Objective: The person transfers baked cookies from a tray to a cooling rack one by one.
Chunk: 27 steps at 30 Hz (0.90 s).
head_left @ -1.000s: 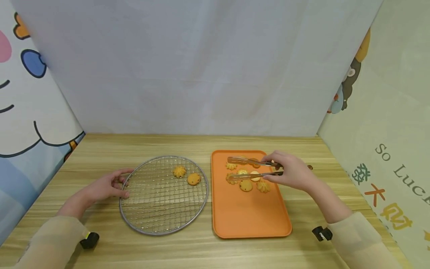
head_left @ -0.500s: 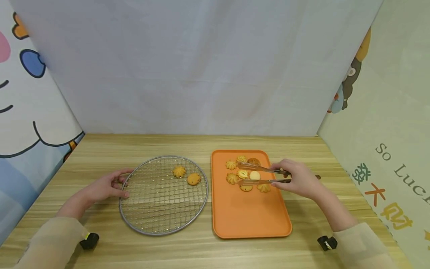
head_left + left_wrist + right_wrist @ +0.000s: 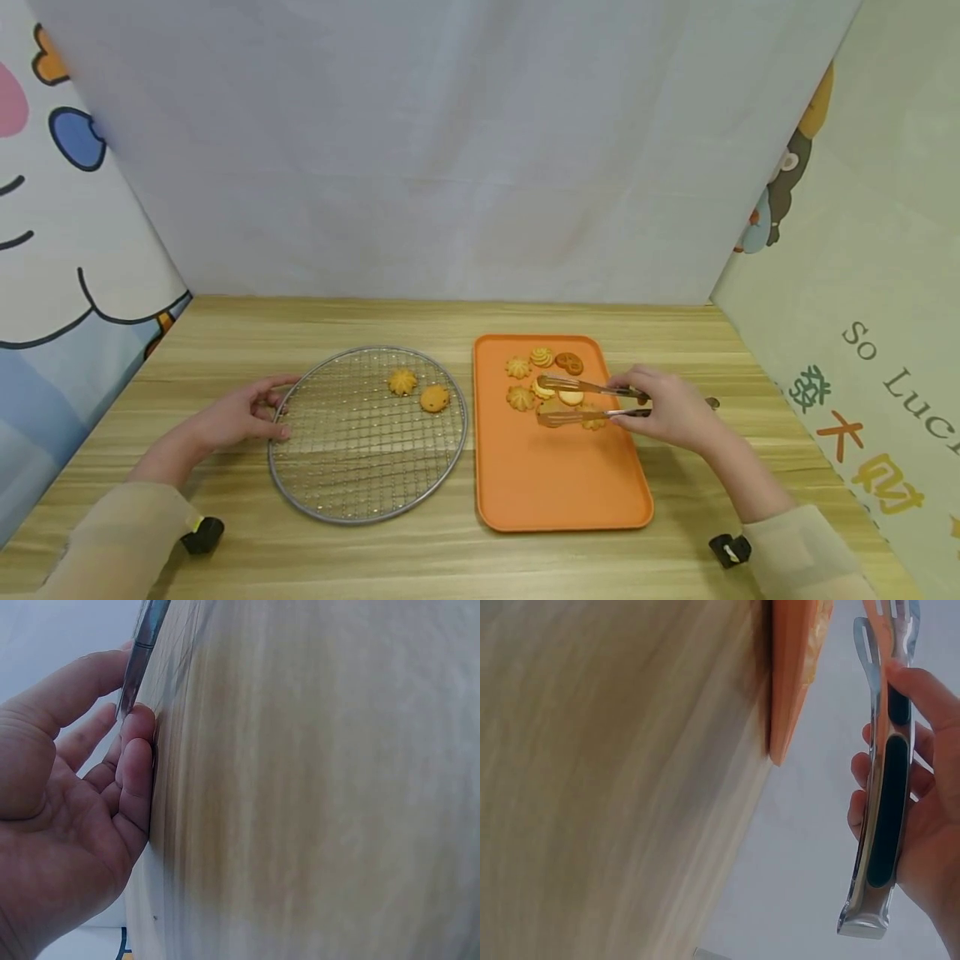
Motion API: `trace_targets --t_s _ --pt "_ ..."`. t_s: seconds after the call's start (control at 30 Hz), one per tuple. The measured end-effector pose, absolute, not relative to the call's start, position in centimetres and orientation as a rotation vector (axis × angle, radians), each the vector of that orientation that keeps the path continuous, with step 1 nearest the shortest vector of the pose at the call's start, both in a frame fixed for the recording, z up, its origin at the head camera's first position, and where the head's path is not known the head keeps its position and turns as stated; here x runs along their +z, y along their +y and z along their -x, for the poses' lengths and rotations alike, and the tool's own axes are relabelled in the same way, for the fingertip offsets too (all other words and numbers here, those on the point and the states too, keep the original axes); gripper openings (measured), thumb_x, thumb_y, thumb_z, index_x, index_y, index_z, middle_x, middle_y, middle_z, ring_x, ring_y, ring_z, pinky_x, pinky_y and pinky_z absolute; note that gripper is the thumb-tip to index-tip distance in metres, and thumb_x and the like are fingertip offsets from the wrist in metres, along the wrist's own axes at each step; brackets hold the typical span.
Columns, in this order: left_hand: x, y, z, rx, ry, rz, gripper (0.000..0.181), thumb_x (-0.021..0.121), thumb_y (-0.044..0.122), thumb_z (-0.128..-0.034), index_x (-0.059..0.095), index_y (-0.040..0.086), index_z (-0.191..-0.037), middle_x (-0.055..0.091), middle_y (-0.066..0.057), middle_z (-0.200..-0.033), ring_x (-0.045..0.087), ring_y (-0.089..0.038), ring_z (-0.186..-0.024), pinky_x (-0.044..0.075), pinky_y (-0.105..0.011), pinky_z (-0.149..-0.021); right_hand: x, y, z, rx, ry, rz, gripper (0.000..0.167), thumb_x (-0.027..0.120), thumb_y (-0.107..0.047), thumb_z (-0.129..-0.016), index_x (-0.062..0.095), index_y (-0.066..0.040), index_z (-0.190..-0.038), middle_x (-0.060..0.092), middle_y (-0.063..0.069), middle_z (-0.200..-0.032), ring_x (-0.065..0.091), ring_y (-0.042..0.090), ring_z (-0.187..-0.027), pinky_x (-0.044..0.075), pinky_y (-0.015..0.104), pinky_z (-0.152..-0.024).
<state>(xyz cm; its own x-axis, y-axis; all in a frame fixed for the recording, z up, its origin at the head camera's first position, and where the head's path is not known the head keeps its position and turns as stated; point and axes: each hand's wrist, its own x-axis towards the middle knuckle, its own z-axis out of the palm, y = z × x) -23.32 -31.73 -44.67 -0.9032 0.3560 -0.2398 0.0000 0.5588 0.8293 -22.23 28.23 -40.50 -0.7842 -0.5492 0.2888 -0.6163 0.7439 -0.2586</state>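
Two cookies [image 3: 433, 398] on the rack [image 3: 367, 454]: one star-shaped, one round and dotted, close together toward the far right of the mesh
Left hand [image 3: 236, 417]: holding the rack's rim, fingers curled and thumb over the edge
Right hand [image 3: 671, 408]: fingers wrapped round the metal tongs [image 3: 889, 817] — that's a proper grip
Tong arms: spread wide above the cookies on the orange tray [image 3: 562, 483], a pale round one showing between them; can't tell if the tips touch anything
Tray lineup: eight cookies, all in the far half — stars, a swirl, a brown pretzel-looking one
Layout: tray just right of the rack, both flat on the wooden bench [image 3: 420, 562]
Backdrop: plain pale cloth [image 3: 450, 150]
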Motion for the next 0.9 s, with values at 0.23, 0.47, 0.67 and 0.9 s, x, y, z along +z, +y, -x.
trace_targets --t_s 0.23,0.47,0.67,0.9 --pt "-44.3 -31.5 23.2 1.293 2.401 -0.289 0.090 0.077 0.017 -0.0777 0.023 0.001 -0.148 0.043 -0.019 -0.111 0.051 -0.016 -0.079 0.047 -0.027 -0.069 -41.0 28.5 22.4 0.472 -2.788 -0.917 0.035 0.081 -0.026 -0.074 0.068 -0.018 -0.106 0.062 -0.003 -0.096 0.047 0.004 -0.067 0.041 0.022 -0.056" --pt "-44.1 -31.4 23.0 1.291 2.395 -0.288 0.090 0.077 0.016 -0.0784 0.022 0.000 -0.148 0.043 -0.019 -0.110 0.051 -0.015 -0.077 0.047 -0.026 -0.068 -41.0 28.4 22.7 0.392 -2.810 -0.908 0.034 0.080 -0.030 -0.074 0.069 -0.019 -0.105 0.062 -0.004 -0.096 0.051 0.007 -0.069 0.042 0.026 -0.058" --pt "-44.3 -31.6 23.1 1.298 2.384 -0.284 0.090 0.077 0.017 -0.0786 0.021 0.001 -0.148 0.043 -0.019 -0.111 0.053 -0.016 -0.080 0.047 -0.027 -0.070 -40.7 28.3 23.0 0.362 -2.858 -0.910 0.032 0.079 -0.030 -0.076 0.070 -0.019 -0.105 0.062 -0.003 -0.096 0.049 0.006 -0.067 0.041 0.026 -0.058" --pt "-44.4 -31.7 23.2 1.295 2.381 -0.285 0.091 0.077 0.017 -0.0786 0.021 0.002 -0.149 0.042 -0.019 -0.112 0.053 -0.016 -0.079 0.047 -0.027 -0.069 -40.4 28.3 23.3 0.377 -2.890 -0.918 0.032 0.078 -0.031 -0.077 0.071 -0.019 -0.105 0.063 -0.003 -0.095 0.047 0.006 -0.067 0.039 0.025 -0.057"
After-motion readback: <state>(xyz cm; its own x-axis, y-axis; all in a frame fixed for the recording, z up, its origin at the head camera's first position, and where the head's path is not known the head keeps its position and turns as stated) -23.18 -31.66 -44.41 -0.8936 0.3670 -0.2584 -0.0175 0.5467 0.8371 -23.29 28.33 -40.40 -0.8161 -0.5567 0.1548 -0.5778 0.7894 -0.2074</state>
